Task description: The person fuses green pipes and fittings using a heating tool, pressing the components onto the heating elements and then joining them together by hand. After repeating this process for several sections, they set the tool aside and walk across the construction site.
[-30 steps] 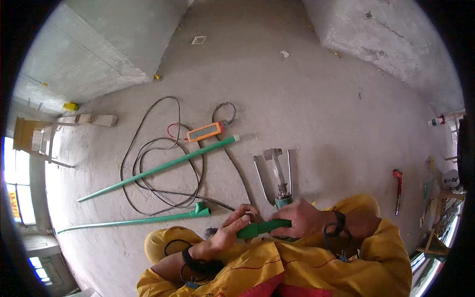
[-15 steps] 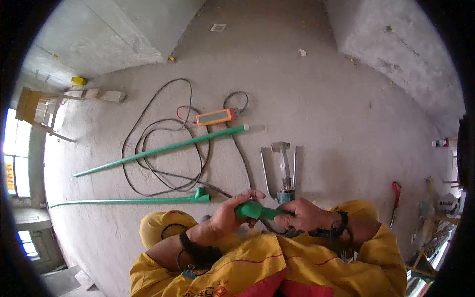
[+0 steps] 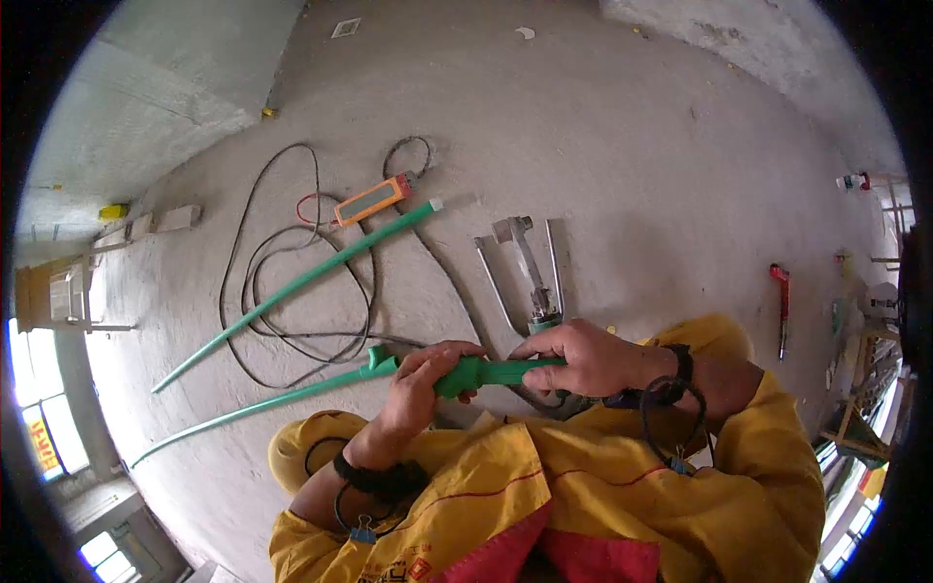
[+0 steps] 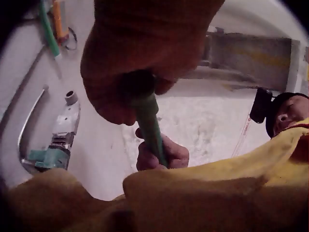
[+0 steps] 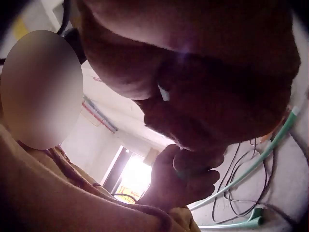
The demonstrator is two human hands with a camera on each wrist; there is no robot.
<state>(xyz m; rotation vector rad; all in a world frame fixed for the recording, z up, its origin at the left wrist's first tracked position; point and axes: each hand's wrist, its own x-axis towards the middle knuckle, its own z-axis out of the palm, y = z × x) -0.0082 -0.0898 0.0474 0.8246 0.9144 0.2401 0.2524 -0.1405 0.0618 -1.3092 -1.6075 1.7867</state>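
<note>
A short green pipe (image 3: 515, 372) with a wider green fitting (image 3: 461, 377) on its left end lies across both hands. The left hand (image 3: 424, 387) grips the fitting, and the right hand (image 3: 583, 358) pinches the pipe's right part. In the left wrist view the left hand (image 4: 140, 53) curls round the fitting, with the pipe (image 4: 151, 133) running down to the right hand (image 4: 161, 153). The right wrist view shows the right hand (image 5: 193, 72) dark and close, the left hand (image 5: 181, 179) beyond it. Just past the hands lies a pipe-welding tool (image 3: 530, 262) with metal legs.
Left on the floor lie a long green pipe (image 3: 301, 280), another green pipe with a tee fitting (image 3: 262, 404), a looped black cable (image 3: 225, 282) and an orange device (image 3: 371, 201). A red-handled tool (image 3: 781, 301) lies right. Wooden stands are at both sides.
The head view has shifted and turned. The held pipe and fitting now lie nearly level, and the left hand has moved left near the tee-ended pipe. Both hands still hold on.
</note>
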